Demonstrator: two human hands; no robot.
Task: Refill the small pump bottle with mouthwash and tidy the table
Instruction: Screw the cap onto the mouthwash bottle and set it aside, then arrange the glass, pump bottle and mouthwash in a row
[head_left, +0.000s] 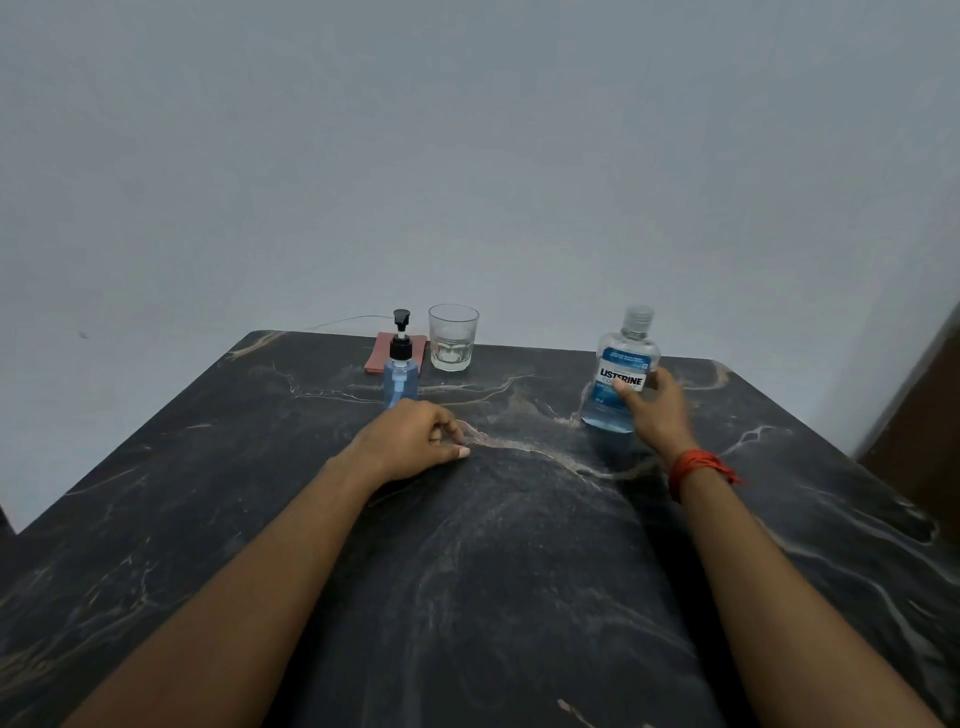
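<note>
A small clear pump bottle with a black pump head holds blue liquid and stands upright at the far middle of the dark marble table. My left hand rests on the table just in front of it, fingers loosely curled, holding nothing. To the right, a mouthwash bottle with a blue label and clear cap stands on the table, with blue liquid in its lower part. My right hand grips its right side, and a red thread band circles that wrist.
An empty clear drinking glass stands beside the pump bottle near the table's far edge. A folded reddish cloth lies behind the pump bottle. A plain wall rises behind the table, and something dark brown stands at the right.
</note>
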